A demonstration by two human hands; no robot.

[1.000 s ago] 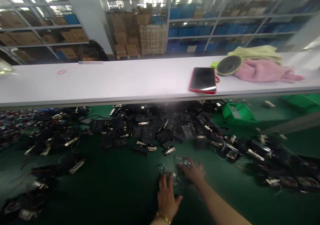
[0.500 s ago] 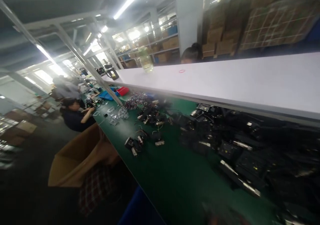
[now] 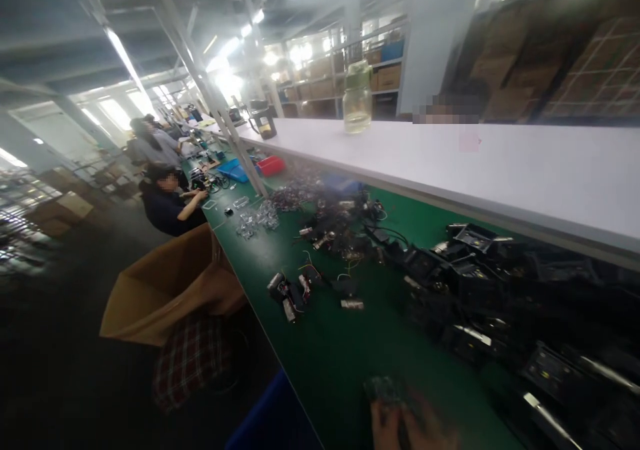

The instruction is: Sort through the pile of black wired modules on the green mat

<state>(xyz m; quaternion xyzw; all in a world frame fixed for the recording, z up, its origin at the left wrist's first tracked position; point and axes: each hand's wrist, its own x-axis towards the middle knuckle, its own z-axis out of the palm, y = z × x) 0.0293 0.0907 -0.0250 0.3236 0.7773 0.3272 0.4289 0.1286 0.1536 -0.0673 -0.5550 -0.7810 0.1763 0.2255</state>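
Only one blurred hand shows, at the bottom edge; I take it for my left hand (image 3: pixel 406 427). It rests over the green bench top (image 3: pixel 330 357), and a small dark part (image 3: pixel 383 390) lies at its fingertips. The blur hides whether the fingers grip that part. My right hand is out of view. To the right of the hand spreads a heap of black electronic parts (image 3: pixel 500 290) with metal plugs and wires. A small cluster of parts (image 3: pixel 293 291) lies apart, farther up the bench.
A white shelf (image 3: pixel 500 170) runs above the bench and carries a glass jar (image 3: pixel 357 97). An open cardboard box (image 3: pixel 165 283) and a plaid cloth (image 3: pixel 190 363) stand left of the bench. A seated co-worker (image 3: pixel 167 203) works farther along, near blue (image 3: pixel 234 170) and red (image 3: pixel 270 165) trays.
The view has swung far left, from the parts pile in front to down the length of the bench. Both hands left the view, and one shows again now at the bottom edge.
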